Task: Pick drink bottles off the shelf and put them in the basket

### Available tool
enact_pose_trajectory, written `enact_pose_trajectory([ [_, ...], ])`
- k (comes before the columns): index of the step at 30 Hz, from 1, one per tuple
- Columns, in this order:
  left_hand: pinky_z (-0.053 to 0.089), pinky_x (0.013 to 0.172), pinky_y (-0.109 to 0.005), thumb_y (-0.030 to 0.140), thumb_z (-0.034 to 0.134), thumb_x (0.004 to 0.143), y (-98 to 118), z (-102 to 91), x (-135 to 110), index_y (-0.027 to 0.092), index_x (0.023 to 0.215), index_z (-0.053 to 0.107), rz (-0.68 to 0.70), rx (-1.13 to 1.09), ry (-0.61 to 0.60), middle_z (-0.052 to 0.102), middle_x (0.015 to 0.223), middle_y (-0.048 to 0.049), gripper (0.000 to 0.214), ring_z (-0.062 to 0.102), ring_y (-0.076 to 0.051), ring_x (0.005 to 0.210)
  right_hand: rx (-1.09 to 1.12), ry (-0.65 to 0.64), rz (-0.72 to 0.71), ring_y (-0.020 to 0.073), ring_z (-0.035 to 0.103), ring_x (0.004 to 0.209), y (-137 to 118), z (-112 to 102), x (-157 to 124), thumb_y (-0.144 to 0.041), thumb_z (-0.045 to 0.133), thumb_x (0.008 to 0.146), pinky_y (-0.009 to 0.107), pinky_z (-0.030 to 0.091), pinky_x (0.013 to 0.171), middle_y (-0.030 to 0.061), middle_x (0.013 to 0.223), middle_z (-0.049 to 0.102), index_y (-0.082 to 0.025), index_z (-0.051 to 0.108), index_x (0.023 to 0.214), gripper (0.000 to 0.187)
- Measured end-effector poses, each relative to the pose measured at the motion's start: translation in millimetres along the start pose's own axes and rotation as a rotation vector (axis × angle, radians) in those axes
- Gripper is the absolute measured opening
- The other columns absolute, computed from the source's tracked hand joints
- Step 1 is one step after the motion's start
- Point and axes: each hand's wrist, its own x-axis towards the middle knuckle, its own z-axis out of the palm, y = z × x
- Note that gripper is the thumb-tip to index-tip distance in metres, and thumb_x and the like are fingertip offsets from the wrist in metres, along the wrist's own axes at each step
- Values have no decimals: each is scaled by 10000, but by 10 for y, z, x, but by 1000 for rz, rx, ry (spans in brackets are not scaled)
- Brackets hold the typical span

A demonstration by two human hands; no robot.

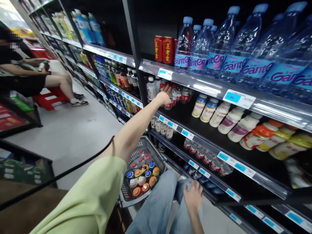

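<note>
My left hand (163, 95) reaches out at arm's length to the middle shelf (219, 156). Its fingers are closed round a small red-labelled bottle (168, 105) at the shelf's front edge, among other small bottles. My right hand (193, 195) lies flat on my knee, on the blue jeans, with its fingers spread and nothing in it. Beside my legs on the floor stands a grey shopping basket (162, 162), which holds several small bottles (142, 178) with orange, blue, white and red caps.
Tall water bottles (243, 61) and red cans (164, 48) fill the upper shelf. White drink bottles (219, 113) lie on the middle one. Another person (29, 78) sits on a red stool (50, 97) down the aisle. A black cable (60, 172) hangs across my left.
</note>
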Motion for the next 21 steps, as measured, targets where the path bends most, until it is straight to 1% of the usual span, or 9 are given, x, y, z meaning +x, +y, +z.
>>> enact_pose_trajectory([
  [3, 267, 1329, -494, 277, 663, 820, 50, 59, 105, 63, 1665, 375, -20, -30, 18, 374, 1736, -237, 918, 285, -439, 1635, -30, -27, 1, 395, 596, 1360, -80, -56, 24, -371, 514, 1006, 503, 545, 1017, 168, 1514, 633, -197, 740, 1327, 429],
  [6, 362, 1270, -494, 236, 702, 807, 93, 70, 94, 123, 1615, 454, -38, -13, 49, 493, 1631, -208, 854, 409, -449, 1548, -43, -40, -4, 400, 589, 1366, -131, -99, 22, -380, 517, 1001, 513, 533, 1031, 174, 1526, 628, -191, 740, 1334, 443],
  [9, 429, 1191, -494, 164, 663, 881, 110, 26, 61, 108, 1499, 539, -42, 24, 77, 602, 1443, -212, 632, 510, -421, 1421, -44, -40, -12, 406, 582, 1372, -160, -117, 4, -377, 522, 993, 523, 526, 1036, 178, 1532, 624, -184, 742, 1334, 450],
  [11, 438, 1169, -479, 107, 614, 934, 120, -1, 36, 79, 1421, 561, -27, 34, 104, 613, 1372, -221, 491, 524, -369, 1363, -52, -35, -19, 406, 579, 1377, -185, -119, -8, -359, 532, 978, 528, 524, 1032, 180, 1517, 635, -180, 743, 1333, 450],
  [13, 419, 1183, -469, 42, 592, 950, 143, -6, -7, 30, 1356, 561, 8, 36, 113, 594, 1368, -235, 407, 510, -308, 1322, -75, -16, -34, 409, 579, 1375, -218, -120, -15, -343, 539, 966, 556, 513, 1040, 184, 1472, 666, -178, 751, 1316, 442],
  [15, 402, 1189, -479, 3, 617, 937, 184, 8, -84, -14, 1279, 566, 45, 36, 109, 582, 1365, -248, 346, 501, -278, 1284, -96, 5, -44, 415, 579, 1371, -245, -123, -11, -344, 539, 965, 589, 504, 1040, 189, 1418, 697, -179, 765, 1281, 423],
  [16, 406, 1180, -488, 0, 637, 928, 211, 18, -137, -18, 1243, 576, 57, 34, 111, 585, 1353, -249, 321, 508, -281, 1267, -98, 10, -45, 416, 579, 1369, -250, -125, -5, -348, 537, 966, 596, 505, 1031, 189, 1398, 708, -182, 772, 1263, 413],
  [19, 453, 1114, -497, 34, 672, 920, 307, 23, -353, 62, 1147, 620, 58, -17, 158, 607, 1285, -224, 235, 572, -333, 1215, -54, 2, -32, 409, 593, 1353, -220, -131, 28, -357, 538, 966, 575, 524, 991, 181, 1357, 731, -206, 790, 1197, 374],
  [21, 481, 1070, -491, 95, 655, 957, 380, -10, -529, 120, 1096, 623, 30, -77, 215, 601, 1243, -200, 145, 615, -347, 1166, -15, -4, -27, 406, 602, 1341, -171, -125, 55, -350, 540, 962, 564, 533, 972, 168, 1328, 746, -230, 798, 1141, 336],
])
